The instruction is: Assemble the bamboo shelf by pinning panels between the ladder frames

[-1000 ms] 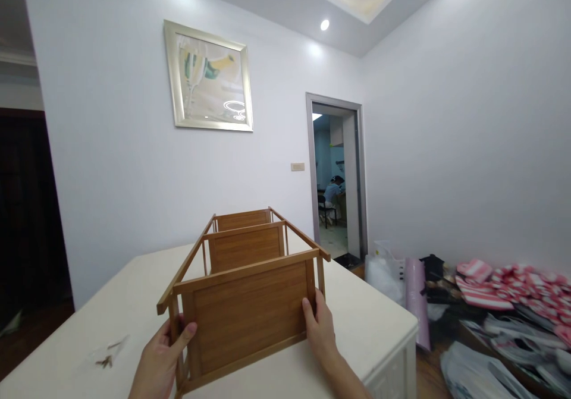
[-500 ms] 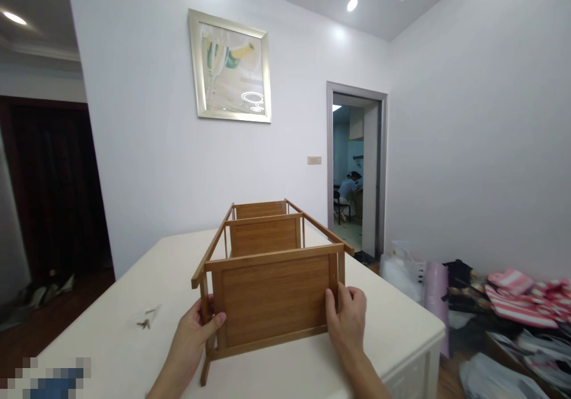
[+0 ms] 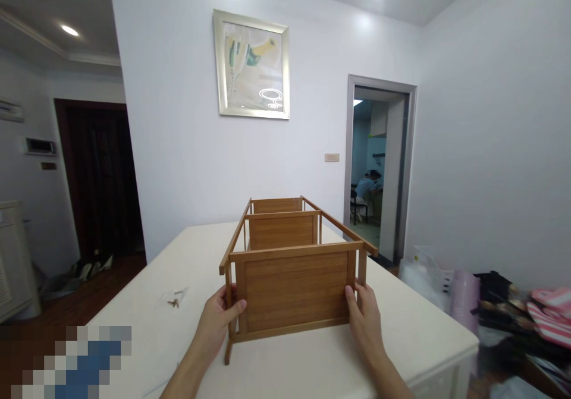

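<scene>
A brown wooden shelf rack (image 3: pixel 294 292) with three panels lies on its side on the white table (image 3: pixel 285 369), its near panel facing me. At the panel's left edge, my left hand (image 3: pixel 218 319) is closed round the side post, thumb on the panel's face. My right hand (image 3: pixel 366 313) grips the right edge, thumb in front and the other fingers behind the post. The fingertips of both hands are partly hidden by the wood. Left of the rack, several small screws (image 3: pixel 173 302) lie on the table beside a clear plastic bag (image 3: pixel 182 295).
A doorway (image 3: pixel 375 173) at the right back shows a seated person (image 3: pixel 368 188) in another room. Bags and striped pink cloth (image 3: pixel 551 316) lie on the floor at right, beside a purple roll (image 3: pixel 464 298). A framed picture (image 3: pixel 254 69) hangs on the wall.
My view has turned left, so the whole scene sits further right. Both hands keep their hold on the rack. The right fingers now reach further behind the post.
</scene>
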`<action>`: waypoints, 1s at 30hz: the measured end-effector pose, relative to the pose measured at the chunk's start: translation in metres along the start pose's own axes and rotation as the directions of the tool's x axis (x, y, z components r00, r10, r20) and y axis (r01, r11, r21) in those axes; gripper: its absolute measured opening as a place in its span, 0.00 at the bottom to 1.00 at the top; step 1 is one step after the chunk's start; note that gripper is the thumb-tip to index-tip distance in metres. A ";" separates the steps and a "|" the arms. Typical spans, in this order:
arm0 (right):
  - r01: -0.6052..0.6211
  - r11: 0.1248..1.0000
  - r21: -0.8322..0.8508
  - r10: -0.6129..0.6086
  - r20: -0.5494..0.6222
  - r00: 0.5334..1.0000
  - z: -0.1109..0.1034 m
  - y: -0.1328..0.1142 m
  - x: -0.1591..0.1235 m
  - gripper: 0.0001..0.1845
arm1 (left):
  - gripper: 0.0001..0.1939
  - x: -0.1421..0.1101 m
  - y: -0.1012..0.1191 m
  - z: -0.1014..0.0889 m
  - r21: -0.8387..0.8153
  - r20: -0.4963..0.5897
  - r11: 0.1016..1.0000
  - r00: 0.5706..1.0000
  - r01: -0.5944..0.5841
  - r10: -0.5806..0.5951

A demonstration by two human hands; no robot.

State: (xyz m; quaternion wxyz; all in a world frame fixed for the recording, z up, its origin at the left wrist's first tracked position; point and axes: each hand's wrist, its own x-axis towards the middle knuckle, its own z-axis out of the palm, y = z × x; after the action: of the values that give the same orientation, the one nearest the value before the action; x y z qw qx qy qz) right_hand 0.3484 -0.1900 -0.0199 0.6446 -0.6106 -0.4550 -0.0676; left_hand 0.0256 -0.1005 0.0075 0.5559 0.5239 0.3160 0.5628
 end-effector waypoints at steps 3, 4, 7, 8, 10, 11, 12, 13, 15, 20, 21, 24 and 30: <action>-0.011 1.000 0.015 0.011 0.021 1.000 0.000 0.000 0.000 0.21 | 0.27 0.000 0.001 -0.002 -0.013 0.019 1.000 1.000 0.006 -0.005; -0.013 1.000 0.021 0.013 0.024 1.000 0.001 0.000 0.000 0.22 | 0.27 0.000 0.002 -0.002 -0.019 0.020 1.000 1.000 0.008 -0.008; -0.022 0.999 0.034 0.021 0.029 0.999 0.001 -0.001 -0.001 0.22 | 0.27 0.000 0.003 -0.002 -0.040 0.017 0.999 1.000 0.013 -0.013; -0.025 0.999 0.038 0.024 0.031 0.999 0.001 -0.001 -0.001 0.22 | 0.26 0.000 0.003 -0.002 -0.048 0.023 0.999 1.000 0.018 -0.017; -0.027 0.999 0.044 0.025 0.038 0.999 0.002 -0.001 -0.002 0.22 | 0.25 0.000 0.003 -0.002 -0.065 0.037 0.998 0.999 0.023 -0.021; -0.027 0.999 0.046 0.026 0.041 0.999 0.002 -0.002 -0.002 0.22 | 0.25 0.001 0.002 -0.003 -0.072 0.043 0.997 0.999 0.026 -0.023; -0.028 0.998 0.047 0.026 0.043 0.999 0.002 -0.002 -0.002 0.22 | 0.25 0.001 0.001 -0.003 -0.077 0.045 0.997 0.999 0.028 -0.025; -0.028 0.998 0.047 0.026 0.044 0.999 0.002 -0.002 -0.002 0.22 | 0.25 0.002 0.000 -0.004 -0.080 0.044 0.996 0.999 0.029 -0.025; -0.028 0.999 0.046 0.026 0.045 0.999 0.002 -0.002 -0.002 0.21 | 0.26 0.004 -0.002 -0.006 -0.081 0.043 0.996 0.999 0.030 -0.026; -0.020 0.999 0.039 0.019 0.039 0.999 0.002 -0.001 -0.002 0.21 | 0.25 0.007 -0.007 -0.007 -0.096 0.058 0.995 0.998 0.024 -0.018; -0.018 0.999 0.035 0.017 0.037 0.999 0.002 0.000 -0.002 0.21 | 0.25 0.007 -0.007 -0.007 -0.097 0.068 0.995 0.998 0.024 -0.018; -0.012 1.000 0.021 0.011 0.036 0.999 0.002 0.001 -0.001 0.22 | 0.23 0.007 -0.006 -0.007 -0.096 0.090 0.995 0.996 0.023 -0.015; -0.009 1.000 -0.015 0.009 0.025 1.000 0.003 0.002 0.003 0.25 | 0.22 0.004 -0.005 -0.005 -0.083 0.105 0.996 0.994 0.013 -0.004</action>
State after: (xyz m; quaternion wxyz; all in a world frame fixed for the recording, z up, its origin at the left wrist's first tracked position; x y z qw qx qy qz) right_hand 0.3506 -0.1856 -0.0197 0.6345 -0.6184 -0.4598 -0.0606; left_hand 0.0231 -0.0949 0.0020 0.5955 0.5276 0.2647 0.5449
